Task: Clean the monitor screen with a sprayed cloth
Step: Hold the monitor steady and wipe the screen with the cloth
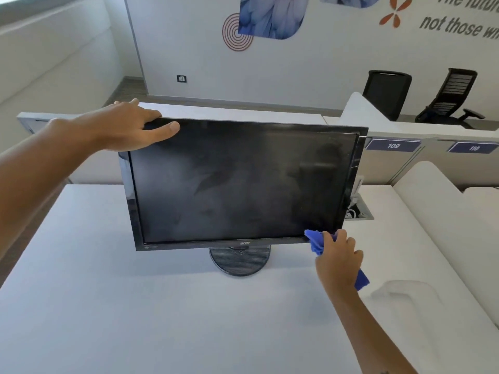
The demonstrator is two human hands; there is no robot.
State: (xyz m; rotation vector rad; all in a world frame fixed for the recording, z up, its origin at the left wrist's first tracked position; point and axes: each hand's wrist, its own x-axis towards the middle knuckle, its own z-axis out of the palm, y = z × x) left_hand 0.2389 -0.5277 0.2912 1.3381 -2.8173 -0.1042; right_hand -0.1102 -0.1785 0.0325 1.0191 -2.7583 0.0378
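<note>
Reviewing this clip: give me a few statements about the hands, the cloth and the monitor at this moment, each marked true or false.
1. The left hand grips the top left corner of the Acer monitor. True.
2. The right hand holds a red cloth. False: the cloth is blue.
3. The cloth is at the screen's lower right corner. True.
4. The monitor lies flat on the white desk. False: it stands upright on its round base.
5. A spray bottle stands beside the base. False: none is in view.
</note>
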